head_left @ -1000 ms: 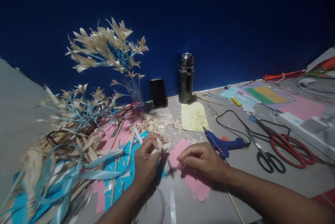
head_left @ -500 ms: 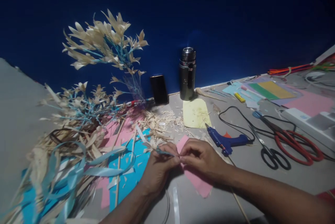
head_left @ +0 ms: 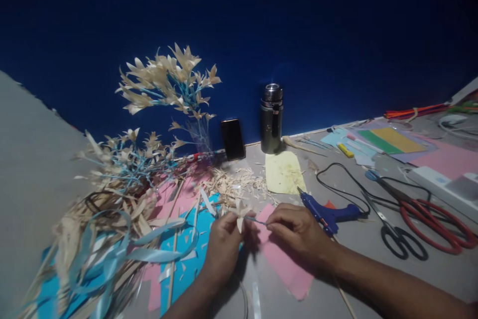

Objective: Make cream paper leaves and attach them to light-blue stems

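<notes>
A small cream-coloured artificial flower, with pointed petals like dried husk, shows above the fingers of my left hand, which are closed around its base. From the flower a thin blue-wrapped stem runs to the right. My right hand pinches the far end of this stem between thumb and fingertips. Beneath the hands lies a strip of pink paper. Just beyond the right hand rests a blue glue gun. Part of the left fingers is hidden behind the flower.
Finished flowers stand in a clear vase at the back left. Husk strips and blue ribbon crowd the left side. A flask and a phone are by the wall. Black-handled scissors and red-handled scissors lie right.
My hands, pressed together before, have moved apart, stretching the stem between them. The flower head has come into view at the left hand. The view has shifted slightly upward and left.
</notes>
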A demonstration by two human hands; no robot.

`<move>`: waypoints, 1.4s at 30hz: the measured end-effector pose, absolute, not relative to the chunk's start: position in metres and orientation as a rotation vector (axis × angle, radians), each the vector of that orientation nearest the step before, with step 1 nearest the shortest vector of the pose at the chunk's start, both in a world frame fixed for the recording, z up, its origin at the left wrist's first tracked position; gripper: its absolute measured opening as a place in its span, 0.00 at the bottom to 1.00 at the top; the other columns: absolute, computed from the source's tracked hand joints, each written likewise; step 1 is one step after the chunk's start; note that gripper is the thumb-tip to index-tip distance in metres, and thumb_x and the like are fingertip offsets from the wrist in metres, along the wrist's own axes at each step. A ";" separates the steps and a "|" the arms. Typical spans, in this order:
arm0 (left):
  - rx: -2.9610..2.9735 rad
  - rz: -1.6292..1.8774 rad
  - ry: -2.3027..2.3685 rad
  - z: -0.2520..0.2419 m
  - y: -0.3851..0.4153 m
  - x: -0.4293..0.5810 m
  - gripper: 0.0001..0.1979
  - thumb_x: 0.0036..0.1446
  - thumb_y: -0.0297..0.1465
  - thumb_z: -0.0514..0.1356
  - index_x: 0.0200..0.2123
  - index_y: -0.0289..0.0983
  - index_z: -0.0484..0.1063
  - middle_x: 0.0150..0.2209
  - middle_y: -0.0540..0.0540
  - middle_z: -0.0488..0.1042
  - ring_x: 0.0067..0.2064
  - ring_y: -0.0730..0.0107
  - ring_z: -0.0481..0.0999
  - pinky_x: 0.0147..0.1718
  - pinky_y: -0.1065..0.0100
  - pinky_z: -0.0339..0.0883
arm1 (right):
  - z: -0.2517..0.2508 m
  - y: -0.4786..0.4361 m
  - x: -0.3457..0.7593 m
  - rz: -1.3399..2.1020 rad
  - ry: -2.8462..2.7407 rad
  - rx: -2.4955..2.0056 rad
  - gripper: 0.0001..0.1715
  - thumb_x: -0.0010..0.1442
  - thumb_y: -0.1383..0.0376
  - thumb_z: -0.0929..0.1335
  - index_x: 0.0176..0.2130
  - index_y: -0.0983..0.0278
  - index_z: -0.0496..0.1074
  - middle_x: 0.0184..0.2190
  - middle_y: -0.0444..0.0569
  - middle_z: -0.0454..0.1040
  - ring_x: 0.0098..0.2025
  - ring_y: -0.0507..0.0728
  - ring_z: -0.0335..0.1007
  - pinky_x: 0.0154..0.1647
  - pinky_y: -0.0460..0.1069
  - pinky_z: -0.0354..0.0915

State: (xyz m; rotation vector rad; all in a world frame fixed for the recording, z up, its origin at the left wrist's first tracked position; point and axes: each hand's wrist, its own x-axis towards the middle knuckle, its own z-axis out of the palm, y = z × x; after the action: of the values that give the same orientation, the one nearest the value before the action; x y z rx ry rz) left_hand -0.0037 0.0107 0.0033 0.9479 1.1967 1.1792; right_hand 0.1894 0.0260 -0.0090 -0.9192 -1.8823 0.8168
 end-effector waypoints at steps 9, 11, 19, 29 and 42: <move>1.334 1.535 1.293 0.034 0.011 -0.030 0.16 0.60 0.44 0.63 0.28 0.39 0.74 0.26 0.49 0.70 0.31 0.67 0.68 0.31 0.68 0.64 | -0.014 0.027 0.187 0.840 -1.937 -1.070 0.13 0.57 0.76 0.68 0.25 0.64 0.76 0.24 0.44 0.76 0.29 0.53 0.70 0.33 0.48 0.60; 1.308 1.461 1.338 0.038 0.009 -0.026 0.13 0.58 0.41 0.65 0.27 0.39 0.73 0.25 0.51 0.67 0.29 0.68 0.65 0.29 0.69 0.61 | -0.014 0.027 0.188 0.848 -1.960 -1.094 0.13 0.58 0.76 0.68 0.25 0.64 0.76 0.25 0.45 0.76 0.30 0.54 0.70 0.34 0.48 0.60; 0.968 1.380 1.268 0.030 0.014 -0.025 0.12 0.53 0.37 0.69 0.24 0.37 0.73 0.21 0.53 0.63 0.26 0.72 0.60 0.26 0.71 0.58 | -0.012 0.027 0.189 0.888 -2.020 -1.117 0.12 0.59 0.75 0.68 0.27 0.64 0.75 0.25 0.45 0.76 0.31 0.55 0.70 0.34 0.48 0.60; 0.644 1.222 1.096 0.039 0.015 -0.019 0.18 0.43 0.39 0.76 0.21 0.35 0.72 0.19 0.53 0.67 0.23 0.75 0.64 0.30 0.69 0.67 | -0.014 0.029 0.191 0.878 -2.033 -1.140 0.12 0.61 0.75 0.68 0.27 0.64 0.73 0.26 0.45 0.74 0.31 0.54 0.69 0.34 0.48 0.59; 0.956 1.321 1.047 0.040 0.013 -0.022 0.14 0.51 0.42 0.69 0.28 0.35 0.81 0.28 0.46 0.74 0.30 0.67 0.70 0.31 0.67 0.68 | -0.018 0.031 0.191 1.023 -1.933 -1.176 0.10 0.58 0.73 0.67 0.27 0.64 0.74 0.25 0.44 0.74 0.30 0.54 0.69 0.32 0.48 0.59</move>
State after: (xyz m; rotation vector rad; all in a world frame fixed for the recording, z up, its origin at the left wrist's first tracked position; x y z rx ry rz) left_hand -0.0221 0.0129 0.0398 0.9559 1.0473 1.3206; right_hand 0.1909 0.0309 -0.0183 -1.1756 -1.9325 1.0231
